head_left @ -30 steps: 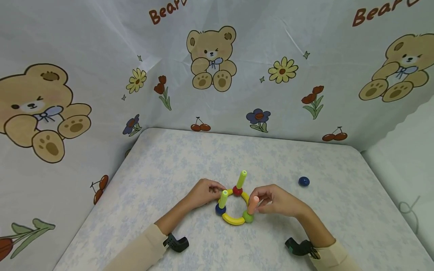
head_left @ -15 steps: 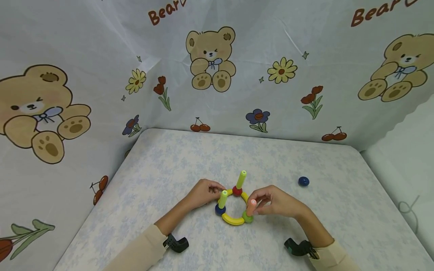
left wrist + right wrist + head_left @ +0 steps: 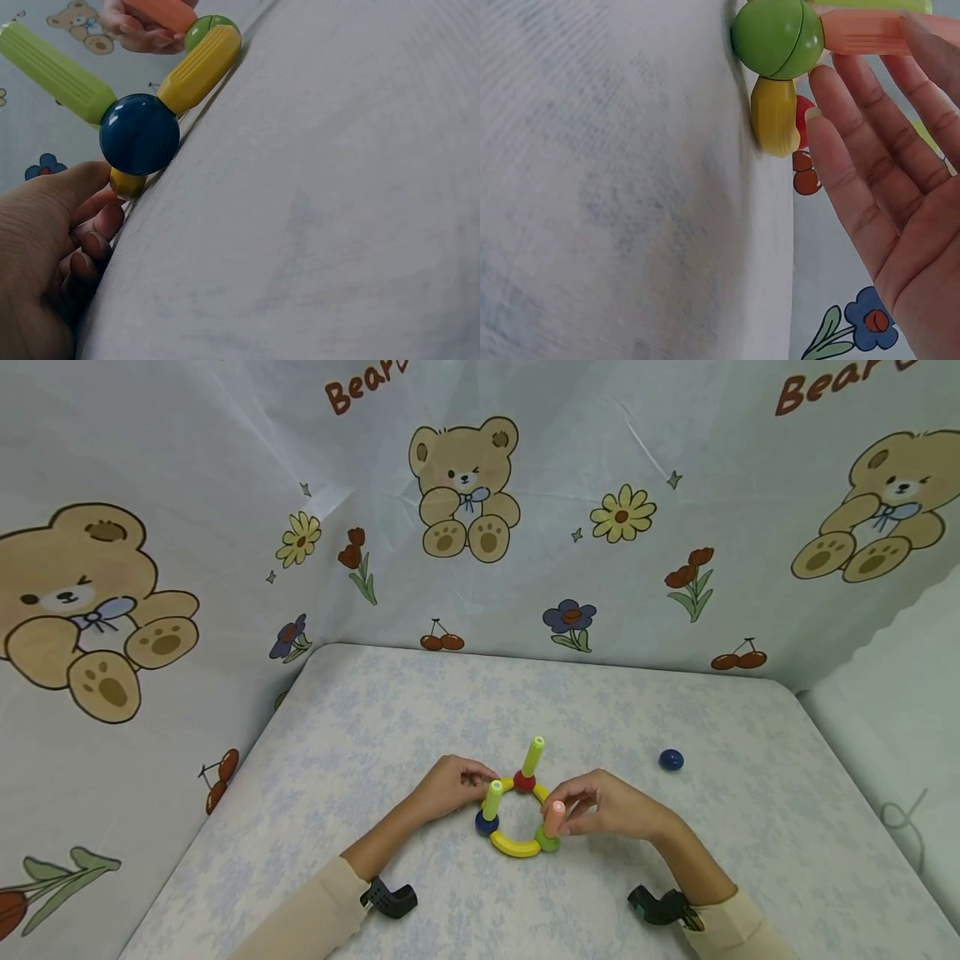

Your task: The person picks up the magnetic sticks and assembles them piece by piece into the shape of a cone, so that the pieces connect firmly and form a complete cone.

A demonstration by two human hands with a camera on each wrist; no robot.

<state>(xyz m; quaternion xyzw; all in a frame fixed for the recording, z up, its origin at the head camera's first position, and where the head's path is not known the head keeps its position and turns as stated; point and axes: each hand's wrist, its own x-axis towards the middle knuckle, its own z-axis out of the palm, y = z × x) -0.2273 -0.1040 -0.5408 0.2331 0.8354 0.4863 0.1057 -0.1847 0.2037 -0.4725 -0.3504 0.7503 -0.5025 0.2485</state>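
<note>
A ring of yellow curved rods (image 3: 515,846) lies on the table, joined by a blue ball (image 3: 487,823), a red ball (image 3: 524,782) and a green ball (image 3: 547,840). Light green sticks (image 3: 533,757) rise from the blue and red balls. My left hand (image 3: 453,787) pinches the ring's left yellow rod (image 3: 127,184) close to the blue ball. On the ring's right, my right hand (image 3: 611,806) holds an orange stick (image 3: 866,31) between thumb and fingers. The stick's lower end meets the green ball in the right wrist view.
A loose dark blue ball (image 3: 671,760) lies on the table to the right, beyond my right hand. Behind the table (image 3: 375,710) hangs a bear-print cloth (image 3: 472,593). A thin cord (image 3: 906,827) shows at the far right.
The orange stick's top has tilted slightly left and lower, with my right hand shifting a little left alongside it. My left hand and the ring have stayed nearly still.
</note>
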